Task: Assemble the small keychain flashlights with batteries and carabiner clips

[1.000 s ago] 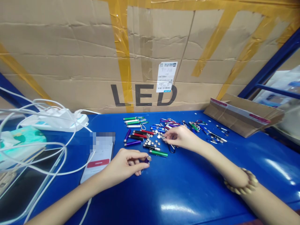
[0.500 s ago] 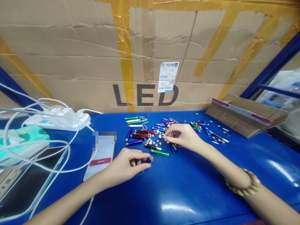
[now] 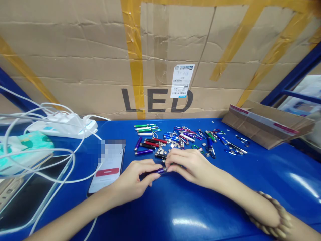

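My left hand (image 3: 134, 179) is closed round a small purple flashlight tube (image 3: 157, 171), held level just above the blue table (image 3: 200, 207). My right hand (image 3: 189, 165) meets it from the right, fingertips pinched at the tube's open end; whatever they pinch is too small to make out. Just beyond the hands lie several small coloured flashlight tubes (image 3: 146, 142) in a rough row, a scatter of silver button cells (image 3: 173, 144), and coloured keyring clips (image 3: 195, 135).
A phone (image 3: 107, 167) with a lit screen lies left of my left hand. White cables (image 3: 50, 157) and a white power strip (image 3: 62, 125) fill the left side. A flattened cardboard box (image 3: 265, 125) sits at the right. A large carton marked LED (image 3: 155, 60) stands behind.
My right hand has left the pile of button cells and come back to the tube in my left hand. The left hand has barely moved.
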`<action>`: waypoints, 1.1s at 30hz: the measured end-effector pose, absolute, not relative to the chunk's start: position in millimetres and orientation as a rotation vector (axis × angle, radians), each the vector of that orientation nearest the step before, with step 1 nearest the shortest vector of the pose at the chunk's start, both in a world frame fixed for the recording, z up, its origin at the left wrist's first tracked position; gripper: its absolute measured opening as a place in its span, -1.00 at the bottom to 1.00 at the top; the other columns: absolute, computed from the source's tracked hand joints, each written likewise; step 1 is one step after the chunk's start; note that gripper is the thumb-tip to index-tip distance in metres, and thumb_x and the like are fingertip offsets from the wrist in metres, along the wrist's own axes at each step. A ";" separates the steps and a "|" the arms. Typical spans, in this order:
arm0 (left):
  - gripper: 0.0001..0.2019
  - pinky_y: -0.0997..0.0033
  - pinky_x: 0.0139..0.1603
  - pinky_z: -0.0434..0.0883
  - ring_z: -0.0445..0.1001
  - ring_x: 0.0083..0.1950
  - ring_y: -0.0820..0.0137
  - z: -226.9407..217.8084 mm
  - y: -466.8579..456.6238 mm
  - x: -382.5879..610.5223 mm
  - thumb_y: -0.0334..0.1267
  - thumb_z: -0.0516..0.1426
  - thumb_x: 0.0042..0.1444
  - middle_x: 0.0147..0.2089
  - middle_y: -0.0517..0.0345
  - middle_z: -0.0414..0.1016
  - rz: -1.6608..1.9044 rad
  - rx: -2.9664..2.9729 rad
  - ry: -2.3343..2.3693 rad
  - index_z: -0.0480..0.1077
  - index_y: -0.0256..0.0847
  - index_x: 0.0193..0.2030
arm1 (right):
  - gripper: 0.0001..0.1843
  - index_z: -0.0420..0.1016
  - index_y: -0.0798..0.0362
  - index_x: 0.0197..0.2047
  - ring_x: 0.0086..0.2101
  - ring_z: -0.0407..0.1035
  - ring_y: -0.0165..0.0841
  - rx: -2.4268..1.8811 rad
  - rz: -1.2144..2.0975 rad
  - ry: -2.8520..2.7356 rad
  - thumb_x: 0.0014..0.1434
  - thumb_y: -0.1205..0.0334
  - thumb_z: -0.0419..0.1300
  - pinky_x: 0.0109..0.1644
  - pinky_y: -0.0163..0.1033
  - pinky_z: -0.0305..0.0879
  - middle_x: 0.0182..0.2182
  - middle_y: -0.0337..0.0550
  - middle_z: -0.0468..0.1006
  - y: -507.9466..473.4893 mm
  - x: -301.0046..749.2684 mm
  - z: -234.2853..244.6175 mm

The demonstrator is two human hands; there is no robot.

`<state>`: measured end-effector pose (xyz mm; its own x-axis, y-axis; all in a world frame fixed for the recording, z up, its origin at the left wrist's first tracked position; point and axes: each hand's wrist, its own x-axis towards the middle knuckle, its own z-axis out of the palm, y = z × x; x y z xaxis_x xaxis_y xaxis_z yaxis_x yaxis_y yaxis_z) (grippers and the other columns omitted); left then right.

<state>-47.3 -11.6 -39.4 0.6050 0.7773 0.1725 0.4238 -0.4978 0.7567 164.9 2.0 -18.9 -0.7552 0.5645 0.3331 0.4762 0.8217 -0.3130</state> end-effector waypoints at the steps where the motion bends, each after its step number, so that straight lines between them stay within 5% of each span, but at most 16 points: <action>1: -0.81 0.50 -0.33 0.36 0.44 -0.38 0.43 -38.9 -12.3 -46.8 -0.36 0.04 0.19 -0.39 0.18 0.47 0.669 2.154 0.940 0.51 -0.22 -0.25 | -0.79 0.39 0.07 -0.29 -0.40 0.34 -0.44 -0.779 0.325 -2.579 0.30 0.22 -0.01 -0.33 -0.37 0.22 -0.37 -0.20 0.45 1.6 164.8 -19.7; 15: -0.77 0.49 -0.32 0.35 0.42 -0.32 0.39 -48.0 -19.7 -49.5 -0.44 -0.09 0.26 -0.30 0.06 0.41 0.718 2.490 0.857 0.38 -0.27 -0.16 | -0.82 0.46 0.10 -0.50 -0.50 0.33 -0.43 -0.989 0.887 -2.108 0.08 0.23 0.22 -0.39 -0.32 0.24 -0.53 -0.20 0.46 -6.1 154.1 -31.0; 20: -0.75 0.43 -0.26 0.41 0.47 -0.28 0.35 -54.9 -21.8 -53.8 -0.51 -0.10 0.23 -0.22 0.04 0.48 0.717 2.709 0.861 0.30 -0.21 -0.06 | -0.73 0.43 0.12 -0.57 -0.62 0.21 -0.53 -1.206 1.586 -1.649 -0.15 0.12 0.37 -0.56 -0.41 0.09 -0.67 -0.32 0.35 -6.0 149.2 -33.2; 25: -0.67 0.42 -0.19 0.43 0.50 -0.25 0.35 -53.0 -27.3 -53.5 -0.58 -0.11 0.18 -0.18 0.02 0.51 0.854 2.778 0.838 0.27 -0.23 0.00 | -0.57 0.34 0.13 -0.62 -0.65 0.21 -0.58 -1.107 2.005 -1.413 -0.16 -0.07 0.33 -0.65 -0.49 0.09 -0.69 -0.33 0.33 -7.3 149.9 -34.0; 33: -0.78 0.53 -0.38 0.40 0.44 -0.42 0.45 -37.7 -21.5 -42.6 -0.46 0.06 0.16 -0.39 0.15 0.50 0.972 2.199 0.900 0.49 -0.23 -0.14 | -0.65 0.47 0.11 -0.25 -0.61 0.28 -0.55 -1.034 1.609 -1.509 -0.09 0.09 0.35 -0.65 -0.48 0.28 -0.56 -0.33 0.39 -0.2 151.2 -33.7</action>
<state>-42.6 -21.5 -37.7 0.5102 0.7583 0.4059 0.3466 -0.6131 0.7099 151.2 -0.2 -33.7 -0.4444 0.8911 -0.0922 0.0347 -0.0857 -0.9957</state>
